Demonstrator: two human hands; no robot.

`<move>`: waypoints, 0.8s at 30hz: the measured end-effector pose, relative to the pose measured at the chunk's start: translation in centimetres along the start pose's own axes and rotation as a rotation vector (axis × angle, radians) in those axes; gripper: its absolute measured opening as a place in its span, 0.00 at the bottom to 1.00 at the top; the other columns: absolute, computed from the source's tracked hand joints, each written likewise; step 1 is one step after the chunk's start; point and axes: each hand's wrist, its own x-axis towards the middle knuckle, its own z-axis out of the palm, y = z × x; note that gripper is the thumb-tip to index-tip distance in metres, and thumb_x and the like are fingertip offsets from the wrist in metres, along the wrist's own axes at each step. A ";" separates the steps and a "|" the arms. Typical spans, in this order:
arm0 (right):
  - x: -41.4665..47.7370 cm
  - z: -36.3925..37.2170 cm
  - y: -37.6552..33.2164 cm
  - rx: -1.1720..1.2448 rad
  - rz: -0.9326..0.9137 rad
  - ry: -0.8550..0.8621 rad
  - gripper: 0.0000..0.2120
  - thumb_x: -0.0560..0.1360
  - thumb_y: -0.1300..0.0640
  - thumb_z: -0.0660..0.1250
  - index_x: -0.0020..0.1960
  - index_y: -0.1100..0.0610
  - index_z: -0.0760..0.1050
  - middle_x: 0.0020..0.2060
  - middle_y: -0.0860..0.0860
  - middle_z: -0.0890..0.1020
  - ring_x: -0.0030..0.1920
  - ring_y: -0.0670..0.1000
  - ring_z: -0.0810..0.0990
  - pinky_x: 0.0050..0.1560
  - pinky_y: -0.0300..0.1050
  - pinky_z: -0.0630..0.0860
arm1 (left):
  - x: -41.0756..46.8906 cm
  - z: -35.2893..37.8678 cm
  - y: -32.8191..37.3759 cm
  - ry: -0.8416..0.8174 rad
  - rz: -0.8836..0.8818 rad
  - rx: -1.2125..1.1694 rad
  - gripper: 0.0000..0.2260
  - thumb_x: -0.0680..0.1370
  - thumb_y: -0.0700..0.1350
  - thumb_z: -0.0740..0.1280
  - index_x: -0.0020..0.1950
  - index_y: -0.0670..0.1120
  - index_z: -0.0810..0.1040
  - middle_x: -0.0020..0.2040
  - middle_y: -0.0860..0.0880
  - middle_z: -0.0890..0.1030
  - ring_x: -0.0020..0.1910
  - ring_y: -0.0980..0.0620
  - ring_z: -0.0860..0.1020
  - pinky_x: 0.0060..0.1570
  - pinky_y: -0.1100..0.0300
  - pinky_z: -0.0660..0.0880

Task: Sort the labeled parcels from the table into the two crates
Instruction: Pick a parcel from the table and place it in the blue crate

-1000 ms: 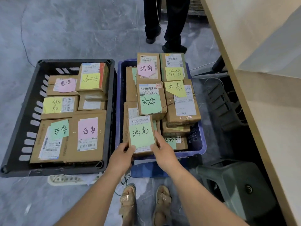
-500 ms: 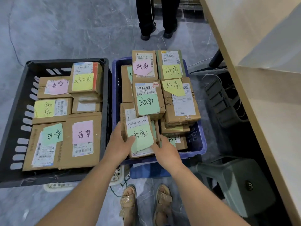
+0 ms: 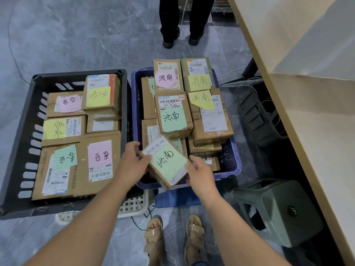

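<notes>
Head view, nearest first: both hands are on the job. The left hand (image 3: 132, 166) curls its fingers (image 3: 134, 145) over the far-left corner of the parcel (image 3: 167, 162), thumb on top, and the right hand (image 3: 201, 175) pinches the right edge. The green-noted parcel hangs skewed and tilted over the near-left corner of the blue crate (image 3: 233, 167), with its near corner poking out past the near rim.

Not set down yet, by my reading, so this is the placing step. To do it well, square the box to the crate walls, slide it inward off the rim, and let go only once it lies flat. A corner left overhanging could tip it onto the floor.

Room is tight. Just beyond, the stacked parcels (image 3: 211, 120) rise above the crate wall, so this near-left pocket looks like the only opening. To the left, the black crate (image 3: 21, 150) sits just beside the blue one and is packed lower. To the right, a grey stool (image 3: 274, 212) and the edge of the surface (image 3: 307, 93) hem in the right elbow. Far off, a person (image 3: 184, 20) stands well apart.
</notes>
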 end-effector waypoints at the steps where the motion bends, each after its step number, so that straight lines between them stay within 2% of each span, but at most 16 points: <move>1: 0.1 -0.4 -0.3 0.024 0.010 0.054 0.18 0.81 0.58 0.59 0.71 0.54 0.68 0.62 0.51 0.78 0.61 0.52 0.77 0.62 0.55 0.76 | -0.5 0.5 -0.3 -0.026 -0.018 -0.037 0.24 0.79 0.41 0.65 0.73 0.49 0.61 0.49 0.53 0.75 0.48 0.47 0.80 0.50 0.47 0.79; 3: 0.5 -1.4 -0.3 0.078 0.009 0.128 0.15 0.80 0.60 0.60 0.67 0.55 0.72 0.59 0.50 0.80 0.61 0.53 0.78 0.61 0.55 0.76 | -1.4 1.8 -0.6 -0.095 -0.016 -0.033 0.25 0.79 0.40 0.64 0.74 0.51 0.61 0.52 0.53 0.77 0.49 0.49 0.80 0.53 0.48 0.78; 5: 0.7 -2.5 -0.3 0.104 -0.011 0.160 0.09 0.80 0.62 0.60 0.56 0.54 0.76 0.52 0.50 0.83 0.55 0.52 0.81 0.55 0.54 0.80 | -2.0 3.6 -0.8 -0.155 -0.008 -0.014 0.21 0.79 0.42 0.64 0.71 0.53 0.66 0.58 0.51 0.78 0.53 0.50 0.79 0.57 0.47 0.77; 6: 0.9 -3.2 -0.1 0.109 -0.028 0.170 0.10 0.79 0.63 0.60 0.54 0.53 0.77 0.50 0.49 0.83 0.54 0.52 0.82 0.54 0.54 0.80 | -2.2 4.6 -0.7 -0.169 -0.013 -0.021 0.19 0.79 0.43 0.64 0.70 0.53 0.68 0.60 0.51 0.78 0.55 0.50 0.79 0.57 0.47 0.77; 8: 1.2 -4.6 0.5 0.104 -0.067 0.174 0.14 0.79 0.64 0.61 0.60 0.51 0.77 0.53 0.47 0.83 0.55 0.49 0.81 0.57 0.52 0.80 | -2.4 6.7 -0.6 -0.181 -0.023 -0.034 0.16 0.79 0.44 0.63 0.68 0.52 0.71 0.60 0.50 0.78 0.55 0.48 0.79 0.56 0.47 0.77; 10: 1.5 -6.0 1.0 0.099 -0.108 0.171 0.18 0.79 0.66 0.62 0.63 0.47 0.74 0.55 0.42 0.81 0.55 0.44 0.79 0.55 0.40 0.79 | -2.5 8.6 -0.4 -0.193 -0.030 -0.044 0.16 0.79 0.46 0.63 0.67 0.51 0.71 0.60 0.49 0.79 0.55 0.47 0.79 0.56 0.47 0.77; 12: 1.4 -7.4 1.0 0.046 -0.146 0.169 0.26 0.78 0.69 0.61 0.63 0.40 0.67 0.50 0.37 0.77 0.50 0.37 0.77 0.43 0.24 0.73 | -2.4 10.2 0.0 -0.208 -0.035 -0.042 0.16 0.79 0.46 0.63 0.67 0.51 0.71 0.61 0.49 0.78 0.56 0.47 0.78 0.57 0.47 0.77; 13: 1.4 -8.1 1.1 0.005 -0.160 0.174 0.28 0.78 0.69 0.61 0.66 0.40 0.65 0.50 0.37 0.76 0.48 0.38 0.76 0.39 0.22 0.70 | -2.3 11.0 0.3 -0.212 -0.034 -0.030 0.16 0.79 0.46 0.63 0.67 0.51 0.71 0.60 0.48 0.78 0.56 0.47 0.78 0.56 0.47 0.77; 16: 2.2 -9.7 2.0 -0.110 -0.151 0.198 0.27 0.79 0.67 0.59 0.73 0.46 0.65 0.53 0.43 0.75 0.52 0.43 0.73 0.38 0.26 0.68 | -1.9 12.8 1.1 -0.220 -0.023 0.047 0.16 0.80 0.46 0.62 0.68 0.49 0.71 0.59 0.46 0.78 0.56 0.45 0.77 0.55 0.47 0.77; 18: 2.9 -10.2 3.0 -0.172 -0.131 0.194 0.28 0.79 0.66 0.59 0.75 0.46 0.62 0.58 0.46 0.75 0.54 0.44 0.71 0.39 0.27 0.67 | -1.6 13.6 1.3 -0.221 0.001 0.111 0.16 0.80 0.46 0.61 0.68 0.48 0.70 0.59 0.46 0.78 0.55 0.45 0.77 0.54 0.47 0.77; 21: 3.5 -10.6 4.0 -0.257 -0.127 0.173 0.30 0.80 0.65 0.58 0.77 0.45 0.58 0.65 0.49 0.74 0.55 0.44 0.70 0.36 0.23 0.67 | -1.4 14.4 1.2 -0.212 0.000 0.169 0.16 0.80 0.44 0.61 0.68 0.47 0.71 0.59 0.45 0.79 0.54 0.45 0.77 0.54 0.48 0.77; 24: 4.2 -10.5 4.5 -0.326 -0.181 0.156 0.31 0.80 0.65 0.57 0.77 0.43 0.57 0.64 0.51 0.73 0.56 0.46 0.69 0.42 0.27 0.67 | -1.4 14.5 0.9 -0.181 -0.002 0.165 0.15 0.80 0.43 0.60 0.68 0.47 0.71 0.59 0.45 0.79 0.54 0.45 0.77 0.54 0.48 0.77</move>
